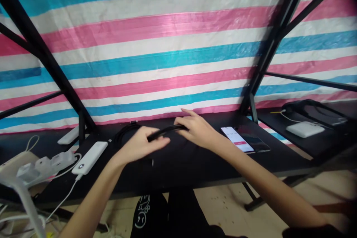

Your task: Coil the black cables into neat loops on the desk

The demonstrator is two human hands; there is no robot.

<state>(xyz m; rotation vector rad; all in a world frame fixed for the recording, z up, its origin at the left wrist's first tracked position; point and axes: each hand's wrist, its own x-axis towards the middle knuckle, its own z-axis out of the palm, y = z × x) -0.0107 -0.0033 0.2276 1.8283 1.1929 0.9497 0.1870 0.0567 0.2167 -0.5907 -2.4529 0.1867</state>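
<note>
Between my two hands a bundle of black cable runs in a low arch above the dark tabletop. My left hand is closed round its left end, thumb pointing right. My right hand grips the right end with thumb and fingers, and one finger sticks out toward the striped sheet. A second coil of black cable lies on the table behind my left hand. Below the left hand, a small dark piece with a light tip lies on the tabletop, too blurred to name.
On the left are a white power bank with a cable and a power strip with plugs. A lit phone lies at right beside a dark glossy slab. Black metal posts frame a striped plastic sheet.
</note>
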